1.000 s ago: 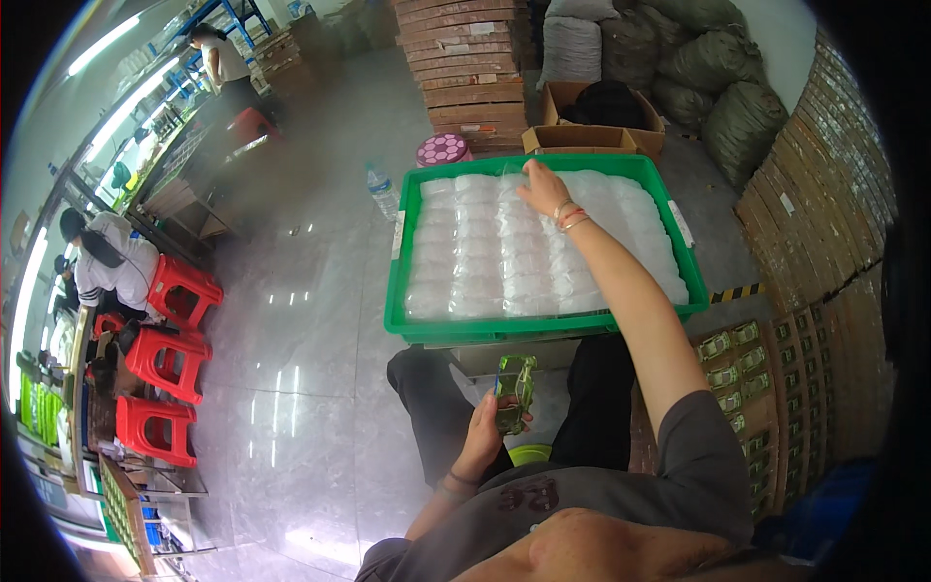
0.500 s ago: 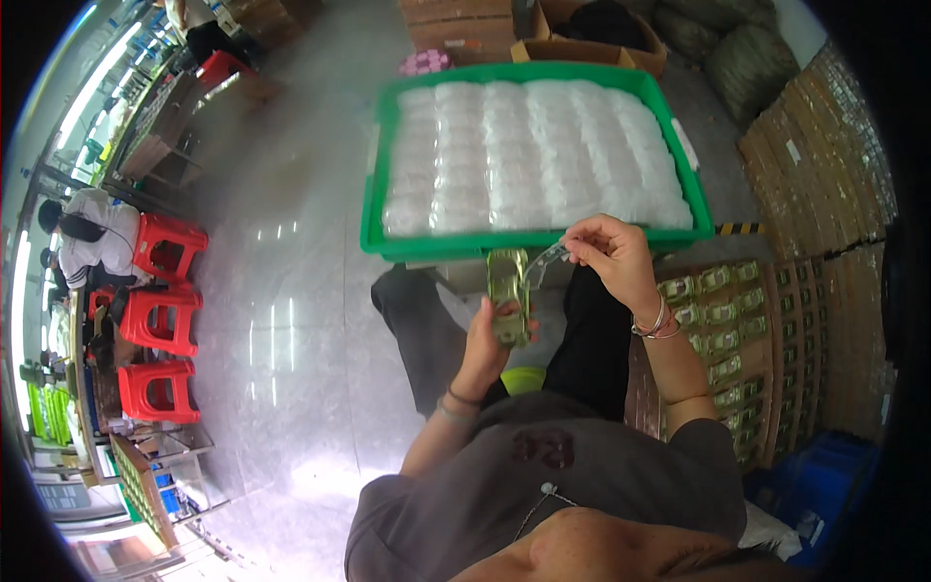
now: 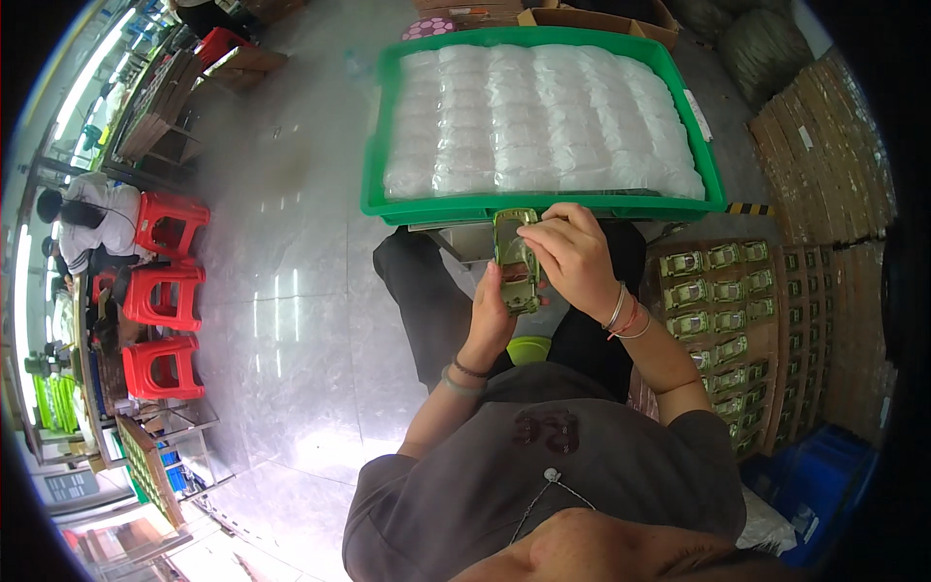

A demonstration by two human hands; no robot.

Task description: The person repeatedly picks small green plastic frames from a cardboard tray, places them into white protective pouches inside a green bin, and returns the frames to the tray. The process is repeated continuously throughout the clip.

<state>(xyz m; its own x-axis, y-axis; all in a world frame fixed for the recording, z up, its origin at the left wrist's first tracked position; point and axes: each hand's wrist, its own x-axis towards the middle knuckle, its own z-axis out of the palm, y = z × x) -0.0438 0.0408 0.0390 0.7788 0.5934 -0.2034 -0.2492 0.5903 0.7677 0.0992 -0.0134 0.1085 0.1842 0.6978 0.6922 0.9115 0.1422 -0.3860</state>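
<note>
My left hand (image 3: 493, 312) is closed around the lower part of a green, metallic-looking toy car body shell (image 3: 522, 293), with the thumb along its left side. The shell is held upright in front of my lap, just below the near rim of the green tray (image 3: 456, 207). My right hand (image 3: 574, 254) comes over the shell from the right, fingertips pinched together at its upper half. A clear plastic piece (image 3: 521, 250) lies at the shell's opening under those fingertips; its outline is faint and partly hidden, so I cannot tell how it is seated.
Rows of white, plastic-wrapped bundles (image 3: 519, 121) fill the tray. To my right, boards of green car shells (image 3: 725, 291) stand near stacked brown cardboard (image 3: 824, 155) and a blue crate (image 3: 815, 485). Red stools (image 3: 165, 296) and a seated person (image 3: 102, 218) are at the left.
My right hand has moved left and down, bringing the clear plastic piece from beside the shell onto it. The shell and left hand sit slightly higher in view.
</note>
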